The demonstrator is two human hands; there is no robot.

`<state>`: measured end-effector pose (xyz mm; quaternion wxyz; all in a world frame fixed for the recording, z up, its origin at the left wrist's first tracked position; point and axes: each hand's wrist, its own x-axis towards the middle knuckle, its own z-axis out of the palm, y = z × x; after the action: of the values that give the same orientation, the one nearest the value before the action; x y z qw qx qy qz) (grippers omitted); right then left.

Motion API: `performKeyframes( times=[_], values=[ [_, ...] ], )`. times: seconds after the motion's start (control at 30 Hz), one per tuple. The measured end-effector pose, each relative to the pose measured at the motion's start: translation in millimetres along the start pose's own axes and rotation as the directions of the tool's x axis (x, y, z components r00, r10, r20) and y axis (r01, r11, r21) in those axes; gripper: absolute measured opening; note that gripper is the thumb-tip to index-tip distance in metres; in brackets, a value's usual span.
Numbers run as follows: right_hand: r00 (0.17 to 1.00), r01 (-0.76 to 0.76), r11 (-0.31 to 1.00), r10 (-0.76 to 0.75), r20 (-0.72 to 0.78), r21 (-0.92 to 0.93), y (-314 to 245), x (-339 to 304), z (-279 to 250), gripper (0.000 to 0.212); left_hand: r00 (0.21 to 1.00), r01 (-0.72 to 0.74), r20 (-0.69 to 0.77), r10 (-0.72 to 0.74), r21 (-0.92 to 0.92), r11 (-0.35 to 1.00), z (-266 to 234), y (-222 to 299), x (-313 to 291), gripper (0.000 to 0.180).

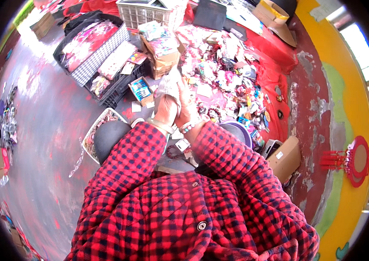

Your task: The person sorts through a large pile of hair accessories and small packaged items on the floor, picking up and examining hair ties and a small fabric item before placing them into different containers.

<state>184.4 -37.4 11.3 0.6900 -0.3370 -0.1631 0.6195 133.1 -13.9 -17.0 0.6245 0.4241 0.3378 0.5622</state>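
Note:
My left hand (166, 110) and my right hand (187, 103) are close together in front of me, fingers pointing away. Between them is a whitish layered bundle (168, 86), perhaps cards or paper; glare hides its detail. Both hands are closed on it, the left from below and the right along its side. Just beyond it stands an open cardboard box (164, 64) with colourful packets on top. To the left of my hands lies a small box of blue items (141, 89). Small white cards (182, 145) lie below my wrists.
A white basket (89, 138) of strands sits by my left knee. Farther off are a black crate (114, 87), a checked bin (95, 61) and a pale plastic crate (149, 14). Hair accessories (219, 74) are heaped on red cloth (275, 115) at right, beside a cardboard box (284, 158).

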Motion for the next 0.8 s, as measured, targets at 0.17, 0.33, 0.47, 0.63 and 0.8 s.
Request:
performKeyframes(
  times=[0.17,0.33,0.47,0.63,0.8],
  values=[
    [0.949,-0.259,0.886,0.159,0.274,0.384,2,9,-26,0.035,0.891,-0.451,0.429,0.152,0.875,0.176,-6,18,-3,0.039],
    [0.962,-0.237,0.891,0.159,0.223,0.387,-2,22,-48,0.029,0.833,-0.533,0.512,0.211,0.844,0.055,9,23,-7,0.032],
    [0.967,-0.214,0.923,0.153,0.204,0.321,-7,29,-45,0.027,0.763,-0.575,0.472,0.442,0.807,0.132,10,26,-3,0.023],
    [0.976,-0.214,0.932,0.192,0.102,0.293,-24,26,-41,0.025,0.795,-0.561,0.229,0.562,0.631,0.536,10,26,-3,0.015],
    [0.980,-0.200,0.931,0.183,0.081,0.304,-46,17,-17,0.021,0.930,0.167,-0.308,-0.200,-0.130,0.977,-17,17,10,0.033]
  ],
)
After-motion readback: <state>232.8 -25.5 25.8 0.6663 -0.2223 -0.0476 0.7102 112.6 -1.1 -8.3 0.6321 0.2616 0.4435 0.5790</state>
